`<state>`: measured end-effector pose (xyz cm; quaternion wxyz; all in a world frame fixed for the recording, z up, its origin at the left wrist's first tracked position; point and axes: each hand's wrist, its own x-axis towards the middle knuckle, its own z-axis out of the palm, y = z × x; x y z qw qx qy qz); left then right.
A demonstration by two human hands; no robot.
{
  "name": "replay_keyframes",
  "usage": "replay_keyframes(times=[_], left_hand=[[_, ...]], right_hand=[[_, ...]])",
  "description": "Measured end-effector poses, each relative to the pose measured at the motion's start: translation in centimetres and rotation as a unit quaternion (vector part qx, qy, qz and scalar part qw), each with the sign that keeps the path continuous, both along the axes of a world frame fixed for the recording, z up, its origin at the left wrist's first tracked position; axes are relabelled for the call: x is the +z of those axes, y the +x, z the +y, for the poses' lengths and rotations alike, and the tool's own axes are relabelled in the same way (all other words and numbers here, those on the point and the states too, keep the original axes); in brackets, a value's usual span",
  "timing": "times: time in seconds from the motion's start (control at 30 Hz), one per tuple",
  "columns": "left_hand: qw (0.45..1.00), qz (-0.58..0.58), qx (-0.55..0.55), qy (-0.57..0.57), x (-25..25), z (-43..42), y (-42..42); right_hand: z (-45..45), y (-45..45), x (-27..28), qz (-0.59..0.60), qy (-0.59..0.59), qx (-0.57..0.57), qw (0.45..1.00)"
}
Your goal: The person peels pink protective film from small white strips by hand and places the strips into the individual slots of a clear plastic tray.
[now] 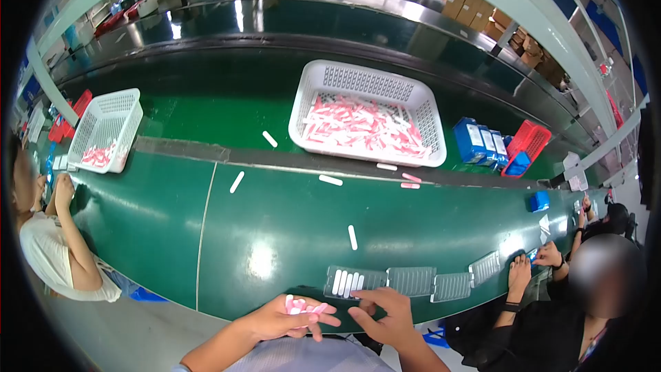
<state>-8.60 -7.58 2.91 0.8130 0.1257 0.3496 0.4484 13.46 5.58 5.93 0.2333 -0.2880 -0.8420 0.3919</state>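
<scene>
My left hand [292, 318] is cupped palm up around a handful of small pink and white sticks [303, 306] with rounded ends. To its right, my right hand [387, 315] has its index finger stretched to the near edge of a clear plastic tray [374, 280], thumb apart from it. Several white sticks [348, 281] lie side by side in that tray's slots, and the fingertip is at the rightmost of them. Whether it touches that stick I cannot tell. A single white stick [352, 237] lies on the green table beyond the tray.
More clear trays [411, 281] continue rightward. A large white basket [297, 124] of pink and white sticks stands beyond, near loose sticks [330, 180]. Blue packs [475, 143] and a red basket [530, 143] are right of it. People work at left [62, 255] and right [530, 324].
</scene>
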Motion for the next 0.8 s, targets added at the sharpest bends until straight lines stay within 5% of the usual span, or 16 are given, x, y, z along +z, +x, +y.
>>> replay_keyframes(times=[0.03, 0.17, 0.3, 0.43, 0.57, 0.63, 0.7, 0.8], left_hand=[[1.0, -0.002, -0.017, 0.014, -0.1, 0.2, 0.3], [0.999, 0.026, -0.043, 0.019, 0.2, 0.5, 1.3], [0.999, 0.035, -0.024, 0.014, 0.8, 0.7, 1.2], [0.992, 0.117, -0.045, 0.014, 1.6, 0.6, 1.0], [0.984, 0.121, -0.116, 0.054, -1.2, 0.4, 1.2], [0.992, 0.103, -0.061, 0.026, 0.8, 0.7, 1.4], [0.995, 0.103, -0.01, 0.004, 0.2, 0.4, 0.6], [0.997, 0.034, 0.053, -0.038, -1.9, -0.7, 0.0]], right_hand=[[-0.4, -0.7, 0.6, 0.036, -0.102, 0.005, 0.994], [-0.3, -1.6, 0.9, 0.02, -0.128, 0.062, 0.99], [-0.2, -0.4, -1.4, 0.125, -0.204, -0.112, 0.964], [0.3, 0.0, 0.4, 0.053, -0.255, -0.005, 0.965], [-0.5, -0.4, 0.4, 0.036, -0.203, 0.063, 0.977], [0.0, 0.1, 0.2, 0.077, -0.152, 0.02, 0.985], [0.8, 1.2, -1.2, 0.263, -0.293, -0.209, 0.895], [2.1, 2.3, -1.3, 0.35, -0.375, -0.27, 0.815]])
